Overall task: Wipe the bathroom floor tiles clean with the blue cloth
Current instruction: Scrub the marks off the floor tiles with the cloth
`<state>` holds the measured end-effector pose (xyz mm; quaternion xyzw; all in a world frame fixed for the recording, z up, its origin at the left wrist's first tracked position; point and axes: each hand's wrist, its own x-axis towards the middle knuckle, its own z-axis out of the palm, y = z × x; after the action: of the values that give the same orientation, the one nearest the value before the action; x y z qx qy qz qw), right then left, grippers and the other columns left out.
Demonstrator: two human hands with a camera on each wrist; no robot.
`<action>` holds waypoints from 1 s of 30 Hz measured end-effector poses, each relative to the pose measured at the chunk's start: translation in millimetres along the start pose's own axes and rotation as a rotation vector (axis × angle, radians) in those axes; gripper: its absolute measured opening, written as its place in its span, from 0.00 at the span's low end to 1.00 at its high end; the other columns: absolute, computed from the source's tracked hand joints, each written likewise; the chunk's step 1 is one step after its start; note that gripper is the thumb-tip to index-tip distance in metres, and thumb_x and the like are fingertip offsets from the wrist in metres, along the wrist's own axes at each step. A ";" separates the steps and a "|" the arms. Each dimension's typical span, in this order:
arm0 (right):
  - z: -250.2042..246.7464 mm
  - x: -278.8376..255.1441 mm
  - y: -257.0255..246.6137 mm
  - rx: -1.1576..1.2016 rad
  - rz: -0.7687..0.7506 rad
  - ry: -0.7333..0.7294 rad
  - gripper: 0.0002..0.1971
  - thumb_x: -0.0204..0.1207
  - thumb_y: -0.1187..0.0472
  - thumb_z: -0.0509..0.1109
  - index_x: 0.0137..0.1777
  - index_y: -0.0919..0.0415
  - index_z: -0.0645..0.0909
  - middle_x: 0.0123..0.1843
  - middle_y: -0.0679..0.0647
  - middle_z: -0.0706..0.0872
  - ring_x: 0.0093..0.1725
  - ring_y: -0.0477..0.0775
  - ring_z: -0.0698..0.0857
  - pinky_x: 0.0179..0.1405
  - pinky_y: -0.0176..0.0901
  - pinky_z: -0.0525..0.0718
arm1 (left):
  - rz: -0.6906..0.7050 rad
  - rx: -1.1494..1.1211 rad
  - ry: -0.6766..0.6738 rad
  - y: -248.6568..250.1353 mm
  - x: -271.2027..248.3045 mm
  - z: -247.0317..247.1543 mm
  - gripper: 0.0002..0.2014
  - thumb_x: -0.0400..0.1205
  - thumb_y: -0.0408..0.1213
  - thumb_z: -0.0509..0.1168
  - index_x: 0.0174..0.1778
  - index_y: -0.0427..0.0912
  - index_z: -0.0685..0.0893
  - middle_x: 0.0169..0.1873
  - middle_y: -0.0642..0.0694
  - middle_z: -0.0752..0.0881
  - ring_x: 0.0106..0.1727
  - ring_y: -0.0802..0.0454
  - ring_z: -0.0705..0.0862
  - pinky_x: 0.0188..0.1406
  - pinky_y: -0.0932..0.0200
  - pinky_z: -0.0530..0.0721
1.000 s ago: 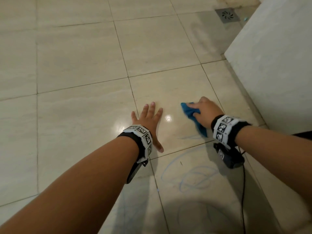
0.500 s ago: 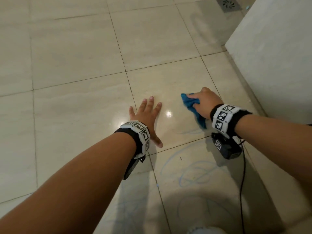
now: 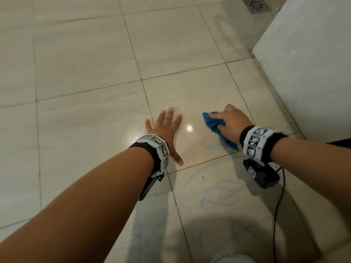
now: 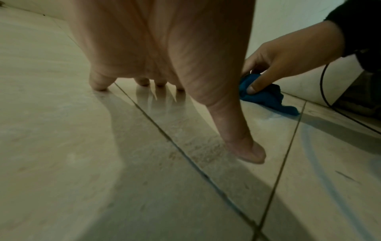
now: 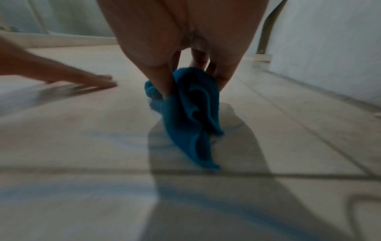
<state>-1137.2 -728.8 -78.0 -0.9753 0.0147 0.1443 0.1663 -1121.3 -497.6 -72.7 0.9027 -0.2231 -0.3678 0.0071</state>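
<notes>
My right hand (image 3: 230,123) grips the bunched blue cloth (image 3: 215,124) and holds it against a cream floor tile (image 3: 190,95), thumb and fingers curled round it. In the right wrist view the blue cloth (image 5: 190,112) hangs from the fingers and trails onto the floor. From the left wrist the cloth (image 4: 266,97) shows under the right hand (image 4: 288,53). My left hand (image 3: 167,130) lies flat on the same tile, fingers spread, just left of the cloth. Blue scribbled marks (image 3: 218,194) cover the tile nearer to me.
A pale wall or cabinet side (image 3: 307,69) rises close on the right. A floor drain (image 3: 256,5) sits at the far right top. A black cable (image 3: 279,202) runs from the right wrist camera across the near floor. Grout lines cross between tiles.
The view has shifted slightly. My right hand with the cloth has moved a little across the tile; the left hand has stayed planted.
</notes>
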 end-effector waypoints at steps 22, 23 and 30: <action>13.6 -46.3 -13.5 0.046 -0.169 -0.134 0.23 0.76 0.65 0.66 0.69 0.43 0.78 0.47 0.50 0.70 0.50 0.56 0.76 0.51 0.45 0.76 | -0.022 0.020 -0.005 2.0 1.0 -1.2 0.73 0.58 0.63 0.80 0.82 0.53 0.29 0.81 0.47 0.25 0.83 0.44 0.29 0.78 0.26 0.42; 6.3 -39.2 0.5 0.064 -0.053 -0.083 0.23 0.76 0.66 0.65 0.68 0.45 0.79 0.45 0.50 0.70 0.51 0.59 0.78 0.49 0.43 0.75 | -0.020 0.017 -0.001 1.6 0.3 -1.2 0.73 0.58 0.63 0.81 0.82 0.53 0.29 0.81 0.47 0.25 0.83 0.44 0.29 0.78 0.26 0.42; 19.5 -63.8 -22.1 0.113 -0.127 -0.143 0.22 0.75 0.66 0.67 0.68 0.45 0.79 0.46 0.50 0.70 0.46 0.51 0.74 0.42 0.34 0.66 | -0.026 0.022 -0.007 2.2 1.2 -1.8 0.73 0.58 0.63 0.81 0.82 0.53 0.29 0.80 0.46 0.25 0.83 0.44 0.29 0.78 0.25 0.43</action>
<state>-1202.0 -702.7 -70.3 -0.9506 -0.0511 0.2017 0.2303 -1120.2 -500.3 -71.8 0.9043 -0.2154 -0.3685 -0.0085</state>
